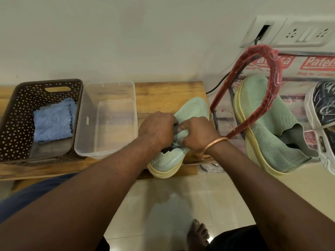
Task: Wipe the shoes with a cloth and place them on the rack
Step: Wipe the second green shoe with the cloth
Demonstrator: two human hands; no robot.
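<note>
1. Cloth [52,122], blue and fluffy, sits folded inside a brown perforated basket [10,124] at the far left of the wooden bench [163,95].
2. Just beside the basket on its right is a clear plastic tub [108,91], nothing in it.
3. Next up is the mint green shoe [195,109] with a yellow sole. It's on the right end of the bench, toe pointing at the wall and heel poking over the front edge.
4. Both hands are on it at the collar. The left hand [157,129] has its fingers curled into the opening, and the right hand [197,134], with a copper bangle [215,142] on that wrist, is pinching the knit upper. There's something dark grey bunched between them, can't tell what.
5. To the right is the red rack [272,73], still in its plastic wrap. The matching shoe [262,127] is already on it, with the red side bar crossing over it.
6. A dark patterned shoe [324,105] with a white sole sits at the far right edge, also on the rack.
</note>
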